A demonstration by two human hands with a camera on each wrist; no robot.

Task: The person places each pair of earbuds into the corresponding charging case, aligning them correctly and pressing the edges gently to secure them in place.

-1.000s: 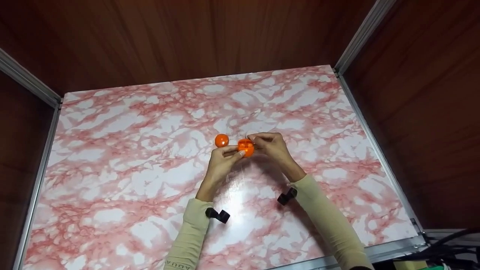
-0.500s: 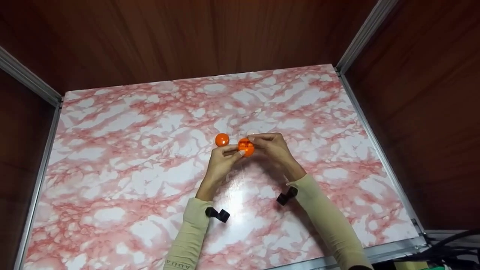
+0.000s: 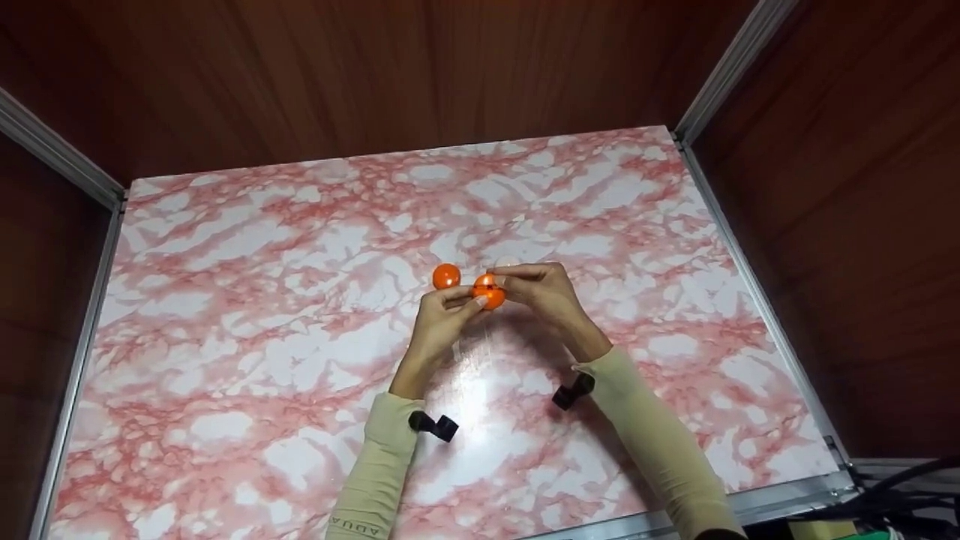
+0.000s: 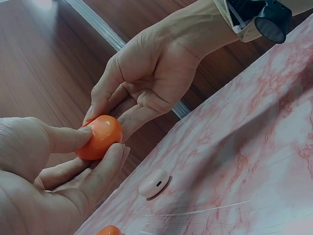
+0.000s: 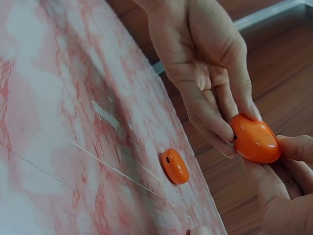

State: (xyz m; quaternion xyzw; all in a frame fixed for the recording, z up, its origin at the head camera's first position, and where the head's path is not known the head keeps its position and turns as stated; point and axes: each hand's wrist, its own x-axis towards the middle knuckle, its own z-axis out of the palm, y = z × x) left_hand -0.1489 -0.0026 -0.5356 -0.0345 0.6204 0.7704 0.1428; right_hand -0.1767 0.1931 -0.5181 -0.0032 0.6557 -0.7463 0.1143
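Note:
Between both hands is a glossy orange earbud case (image 3: 489,297), held up over the table. My left hand (image 3: 441,321) grips its lower half, thumb on the front. My right hand (image 3: 546,294) pinches the lid from the other side. In the head view a thin dark line runs between lid and base, and the inside is hidden. A second orange case (image 3: 446,276) lies on the table just beyond my left fingers. A pale pinkish case (image 4: 154,183) with a small dark port rests on the table, partly behind my right fingers in the head view.
The marbled pink-and-white tabletop (image 3: 247,300) is bordered by metal rails and dark wooden walls (image 3: 390,75). Black cables (image 3: 900,495) lie beyond the front right corner. Each sleeve cuff carries a black wrist camera (image 3: 574,391).
One second ago the case's lid stood up, showing the inside. The right fingers have since brought it down over the base. Both hands have stayed nearly in place.

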